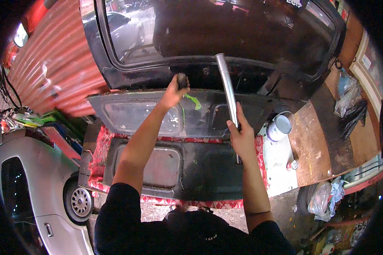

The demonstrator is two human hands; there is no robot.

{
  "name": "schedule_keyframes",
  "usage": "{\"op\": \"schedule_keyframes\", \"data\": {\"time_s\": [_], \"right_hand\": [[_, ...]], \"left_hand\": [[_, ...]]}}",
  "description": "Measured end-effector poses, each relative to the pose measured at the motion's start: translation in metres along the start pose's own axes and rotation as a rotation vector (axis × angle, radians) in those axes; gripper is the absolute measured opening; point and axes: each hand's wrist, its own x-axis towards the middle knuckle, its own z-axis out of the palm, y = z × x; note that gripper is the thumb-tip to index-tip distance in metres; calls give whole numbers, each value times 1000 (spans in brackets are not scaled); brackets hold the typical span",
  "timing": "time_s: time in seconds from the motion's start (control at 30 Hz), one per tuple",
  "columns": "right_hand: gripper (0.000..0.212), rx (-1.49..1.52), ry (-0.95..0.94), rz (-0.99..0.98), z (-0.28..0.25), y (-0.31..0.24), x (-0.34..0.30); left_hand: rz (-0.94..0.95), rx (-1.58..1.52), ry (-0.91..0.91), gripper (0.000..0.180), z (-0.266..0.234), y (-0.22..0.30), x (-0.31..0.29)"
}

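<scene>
My left hand [172, 92] is closed around a small dark rounded lump [181, 80]; its exact kind cannot be made out. It is held over the top edge of a dark panel [204, 108] with recessed areas. A bright green strip [193, 101] shows just below that hand, against the panel. My right hand [243, 137] grips the lower part of a shiny metal tube [226, 80]. The tube points up and slightly left, its upper end in front of a black vehicle panel with a window [191, 63]. A second dark recessed panel [208, 170] lies nearer me, under my forearms.
Red patterned cloth [98, 155] shows around the nearer panel. A metal can [280, 126] and a small container [292, 165] stand at the right, near a wooden board [310, 144]. Plastic bags [348, 95] lie beyond. A silver car [34, 178] stands at left, below red corrugated sheeting [57, 63].
</scene>
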Motion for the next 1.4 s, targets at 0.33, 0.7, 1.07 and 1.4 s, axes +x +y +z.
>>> {"op": "schedule_keyframes", "data": {"time_s": [0.33, 0.7, 1.07, 1.4], "right_hand": [[64, 194, -66, 242, -4, 45, -32], [64, 171, -169, 238, 0, 24, -20], [64, -68, -143, -29, 18, 0, 10], [64, 39, -66, -25, 3, 12, -1]], "left_hand": [[66, 353, 60, 51, 14, 20, -2], [51, 534, 149, 60, 17, 25, -9], [-73, 679, 87, 73, 23, 39, 1], [-20, 575, 205, 57, 13, 29, -14]]}}
